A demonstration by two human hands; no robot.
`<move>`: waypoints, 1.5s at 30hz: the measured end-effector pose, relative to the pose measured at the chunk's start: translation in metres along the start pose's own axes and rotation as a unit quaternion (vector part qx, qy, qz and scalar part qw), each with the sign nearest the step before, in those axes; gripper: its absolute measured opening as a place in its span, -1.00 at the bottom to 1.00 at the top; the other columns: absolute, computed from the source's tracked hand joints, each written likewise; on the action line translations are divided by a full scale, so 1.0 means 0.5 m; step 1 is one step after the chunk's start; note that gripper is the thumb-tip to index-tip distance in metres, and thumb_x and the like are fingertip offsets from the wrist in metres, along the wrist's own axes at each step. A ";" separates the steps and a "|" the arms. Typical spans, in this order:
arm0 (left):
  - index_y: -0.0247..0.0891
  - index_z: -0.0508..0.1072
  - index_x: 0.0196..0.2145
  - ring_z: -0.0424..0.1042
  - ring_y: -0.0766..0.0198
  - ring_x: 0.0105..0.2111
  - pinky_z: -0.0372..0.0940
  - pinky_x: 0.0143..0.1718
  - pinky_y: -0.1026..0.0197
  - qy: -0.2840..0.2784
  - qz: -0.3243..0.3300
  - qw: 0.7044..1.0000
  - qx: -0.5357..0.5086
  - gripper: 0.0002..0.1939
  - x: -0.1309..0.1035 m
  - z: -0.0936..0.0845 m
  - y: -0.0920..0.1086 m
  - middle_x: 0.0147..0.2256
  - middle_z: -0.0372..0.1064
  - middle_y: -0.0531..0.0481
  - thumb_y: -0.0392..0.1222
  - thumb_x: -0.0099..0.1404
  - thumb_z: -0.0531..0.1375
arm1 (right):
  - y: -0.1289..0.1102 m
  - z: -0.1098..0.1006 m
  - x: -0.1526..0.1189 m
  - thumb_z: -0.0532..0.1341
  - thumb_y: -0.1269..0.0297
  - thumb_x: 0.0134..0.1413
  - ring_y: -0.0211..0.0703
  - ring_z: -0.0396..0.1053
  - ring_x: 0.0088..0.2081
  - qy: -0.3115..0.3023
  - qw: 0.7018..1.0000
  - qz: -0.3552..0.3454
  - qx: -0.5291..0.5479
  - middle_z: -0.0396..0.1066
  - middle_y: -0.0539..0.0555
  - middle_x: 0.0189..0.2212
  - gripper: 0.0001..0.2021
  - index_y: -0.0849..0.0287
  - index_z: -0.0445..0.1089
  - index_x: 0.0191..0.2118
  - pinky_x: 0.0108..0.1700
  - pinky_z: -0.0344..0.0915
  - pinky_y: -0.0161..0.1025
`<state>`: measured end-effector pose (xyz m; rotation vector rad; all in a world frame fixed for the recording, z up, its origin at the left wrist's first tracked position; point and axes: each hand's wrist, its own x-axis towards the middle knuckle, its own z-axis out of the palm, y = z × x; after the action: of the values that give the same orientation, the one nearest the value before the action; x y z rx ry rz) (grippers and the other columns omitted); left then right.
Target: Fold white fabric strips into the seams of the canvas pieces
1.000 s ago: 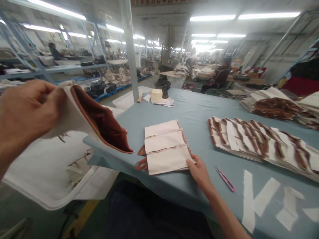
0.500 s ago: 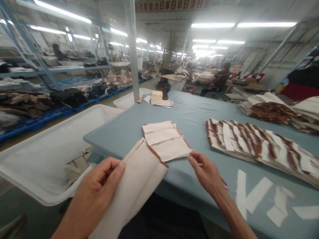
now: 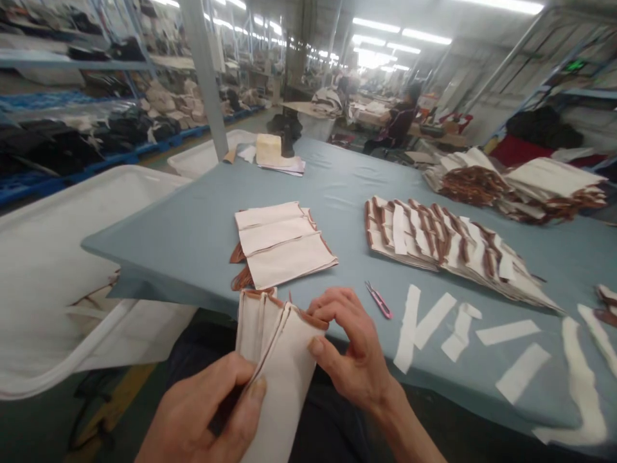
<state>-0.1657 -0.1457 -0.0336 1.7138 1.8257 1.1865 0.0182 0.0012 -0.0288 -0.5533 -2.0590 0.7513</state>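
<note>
My left hand (image 3: 212, 405) pinches a bundle of cream fabric pieces (image 3: 284, 379) with brown top edging, held in front of the table's near edge. At the bundle's upper right corner, the fingers of my right hand (image 3: 354, 347) are bent around the brown edge, thumb on the front face. Just beyond lies a stack of similar cream panels (image 3: 289, 247) on the blue-green table (image 3: 193, 225), brown trim showing at its sides. Pink-handled snips (image 3: 379, 299) rest to the right of that stack.
White strips (image 3: 434, 321) lie at the right front. Behind them is a long overlapping row of cream and brown pieces (image 3: 448, 244), with more piles (image 3: 549, 183) at the back right. A white bin (image 3: 96, 212) stands left. A yellow block (image 3: 268, 150) sits at the far edge.
My right hand has moved from the stack on the table to the held bundle and grips its corner. The bundle is more upright, its layers fanned at the top. The view has shifted down and right.
</note>
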 end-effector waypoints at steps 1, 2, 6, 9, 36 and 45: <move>-0.04 0.44 -0.45 0.40 0.27 -0.66 0.29 -0.60 0.25 -0.005 -0.002 1.000 0.002 -0.73 -0.002 -0.001 0.001 -0.60 0.37 0.14 -0.06 0.45 0.17 | -0.002 0.000 0.001 0.22 0.04 0.39 -0.05 0.44 -0.22 0.002 1.000 -0.003 -0.012 0.52 0.06 -0.30 -0.72 0.08 0.38 -0.32 -0.06 0.34 -0.06; -0.04 0.43 -0.45 0.38 0.27 -0.67 0.27 -0.62 0.25 -0.015 -0.016 1.000 -0.008 -0.72 -0.002 0.001 0.004 -0.61 0.35 0.14 -0.06 0.46 0.16 | -0.005 0.001 0.002 0.24 0.07 0.36 -0.02 0.46 -0.16 0.005 1.000 -0.001 -0.027 0.55 0.08 -0.24 -0.79 0.07 0.41 -0.26 -0.04 0.35 -0.04; -0.06 0.37 -0.44 0.32 0.27 -0.69 0.20 -0.67 0.24 -0.007 -0.100 0.990 -0.098 -0.69 0.018 0.038 0.033 -0.63 0.29 0.16 0.02 0.47 0.12 | -0.017 0.007 0.002 0.32 0.15 0.24 0.10 0.47 0.03 0.046 0.992 0.071 -0.093 0.54 0.21 0.05 -0.70 0.06 0.45 0.05 -0.10 0.44 -0.05; -0.07 0.34 -0.44 0.29 0.29 -0.71 0.15 -0.70 0.25 0.043 -0.106 0.987 -0.117 -0.69 0.048 0.089 0.052 -0.66 0.27 0.17 0.00 0.47 0.12 | -0.033 -0.004 -0.004 0.29 0.11 0.26 -0.04 0.52 -0.22 0.056 0.979 0.179 -0.074 0.58 0.16 -0.12 -0.69 0.08 0.45 0.05 -0.33 0.42 -0.21; -0.22 0.42 -0.12 0.48 0.20 -0.13 0.37 -0.02 0.19 0.128 0.070 0.987 0.073 -0.76 -0.009 0.096 -0.068 -0.17 0.48 -0.02 -0.03 0.44 0.31 | -0.020 -0.009 -0.141 -0.02 0.39 0.54 -0.17 0.45 -0.39 -0.172 0.975 0.034 -0.135 0.49 0.07 -0.37 -0.76 0.15 0.37 -0.15 -0.33 0.29 -0.28; -0.21 0.40 -0.14 0.47 0.15 -0.15 0.38 -0.08 0.13 0.095 0.077 0.992 0.035 -0.74 -0.010 0.099 -0.087 -0.20 0.46 -0.04 -0.07 0.38 0.37 | -0.025 -0.019 -0.139 0.02 0.39 0.53 -0.18 0.48 -0.39 -0.173 0.974 0.021 -0.145 0.53 0.07 -0.36 -0.80 0.16 0.38 -0.12 -0.34 0.33 -0.29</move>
<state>-0.1553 -0.1304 -0.0971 1.8654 1.8906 1.4058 0.0620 -0.0479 -0.0557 -0.6679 -2.5116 0.6053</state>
